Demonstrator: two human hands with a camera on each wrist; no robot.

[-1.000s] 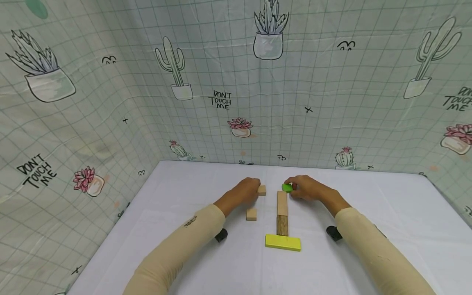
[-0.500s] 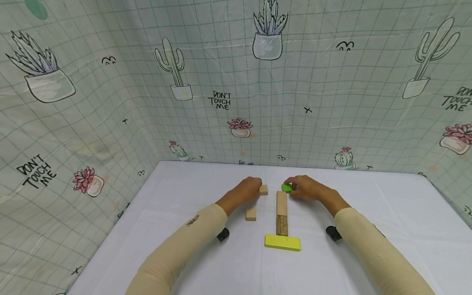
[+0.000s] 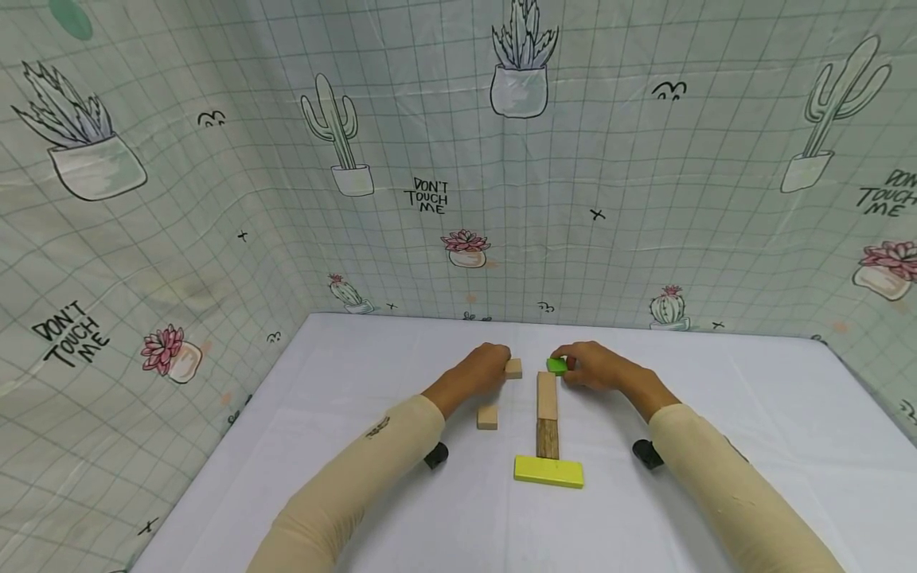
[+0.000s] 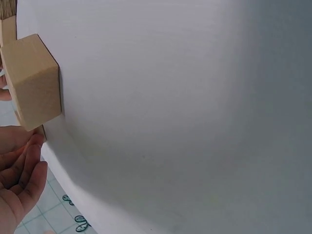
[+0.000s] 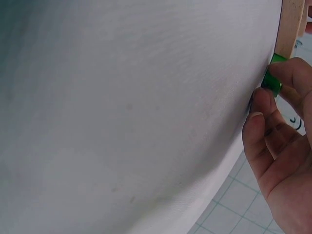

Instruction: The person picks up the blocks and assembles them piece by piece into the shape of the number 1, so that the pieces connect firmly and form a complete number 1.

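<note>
At the far part of the table, my left hand point(image 3: 483, 368) pinches a small plain wooden block point(image 3: 513, 368). In the left wrist view a second wooden block point(image 4: 36, 80) stands large in front and mostly hides what the left hand holds. My right hand point(image 3: 595, 366) grips a small green block point(image 3: 556, 366) between thumb and fingers, at the far end of a light wooden block point(image 3: 547, 395). That block meets a darker grained block point(image 3: 548, 439), and a long yellow block point(image 3: 548, 471) lies crosswise at the near end of the row.
The loose second block point(image 3: 487, 418) lies left of the row, close to the left forearm. A white cloth point(image 3: 602, 533) covers the table, and a patterned curtain point(image 3: 401, 263) rises along its back and left sides. Black wrist devices point(image 3: 648, 454) hang under both sleeves.
My left hand has slid slightly to the right with its wooden block, closing some of the distance to the green one. The right hand and the row of blocks stay where they were.
</note>
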